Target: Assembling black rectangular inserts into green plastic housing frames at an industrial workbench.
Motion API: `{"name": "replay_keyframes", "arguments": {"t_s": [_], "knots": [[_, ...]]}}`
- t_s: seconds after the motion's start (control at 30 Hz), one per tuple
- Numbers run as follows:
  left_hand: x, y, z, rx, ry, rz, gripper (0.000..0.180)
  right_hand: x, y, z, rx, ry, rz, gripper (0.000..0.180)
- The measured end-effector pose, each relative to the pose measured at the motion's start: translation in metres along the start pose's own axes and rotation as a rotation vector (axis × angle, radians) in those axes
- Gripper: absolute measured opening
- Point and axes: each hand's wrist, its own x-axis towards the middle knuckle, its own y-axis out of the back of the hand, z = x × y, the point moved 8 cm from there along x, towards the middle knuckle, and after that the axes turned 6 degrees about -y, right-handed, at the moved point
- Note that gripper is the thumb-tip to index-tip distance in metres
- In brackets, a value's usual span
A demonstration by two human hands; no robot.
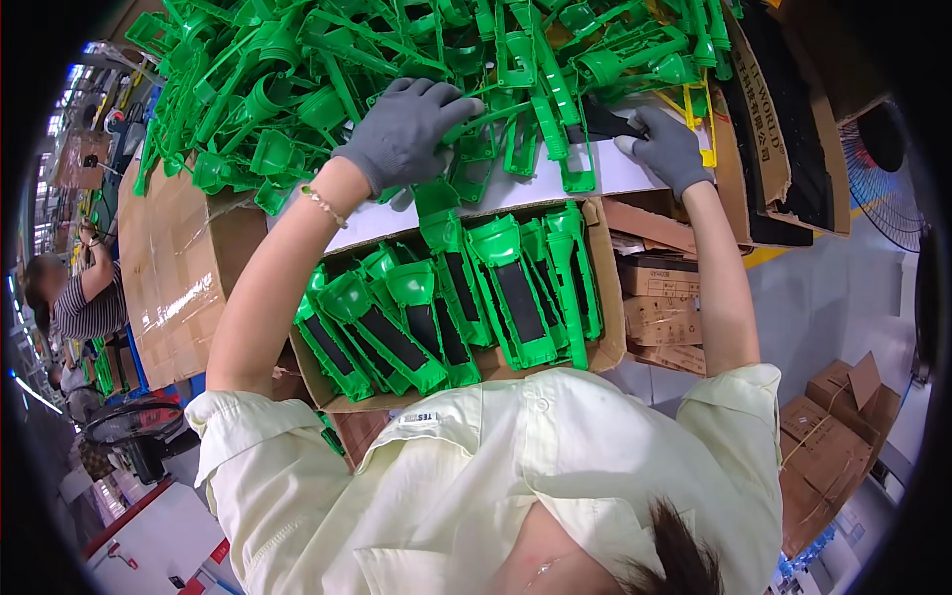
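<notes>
My left hand [407,134], in a grey glove, is at the near edge of a heap of green plastic parts [297,104]. Its fingers curl round the end of a green plastic part [501,114] that points right. To the right, my gloved right hand [666,149] pinches a black strip [603,121] between thumb and fingers. Below both hands, a cardboard box [615,327] holds several green plastic housings [511,297], most with a black strip along the middle. The palm sides of both hands are hidden.
The heap lies on a white surface [623,177]. Large cartons stand at left [169,278] and right [759,129]. Flattened cardboard [669,317] is stacked beside the housings' box. Fans stand at right [883,178] and lower left [134,426]. Another person [84,293] is far left.
</notes>
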Motion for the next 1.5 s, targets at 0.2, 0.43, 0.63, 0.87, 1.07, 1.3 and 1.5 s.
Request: {"name": "replay_keyframes", "arguments": {"t_s": [0.2, 0.43, 0.63, 0.87, 1.07, 1.3, 1.5], "knots": [[-0.014, 0.048, 0.011, -0.021, -0.054, 0.351, 0.052, -0.020, 0.023, 0.002, 0.256, -0.036, 0.125, 0.033], [-0.095, 0.052, -0.013, -1.086, 0.641, 0.683, 0.030, -0.047, 0.033, 0.009, 0.700, -0.123, 0.166, 0.025], [-0.202, 0.035, -0.031, -1.607, 0.890, 1.018, 0.026, -0.067, 0.037, -0.003, 0.827, -0.170, 0.154, 0.024], [-0.238, 0.106, 0.010, -0.695, 0.897, 0.957, 0.031, -0.084, 0.029, -0.035, 0.866, -0.146, 0.038, 0.023], [-0.197, 0.069, 0.057, -1.110, 0.984, 0.996, 0.028, -0.115, 0.027, -0.090, 1.052, -0.143, -0.169, 0.021], [-0.128, -0.006, 0.110, -1.903, 0.978, 0.682, 0.038, -0.154, 0.013, -0.150, 1.059, -0.095, -0.485, 0.022], [-0.119, -0.014, 0.121, -2.028, 0.972, 0.658, 0.034, -0.157, 0.011, -0.152, 0.882, -0.039, -0.391, 0.018]]}}
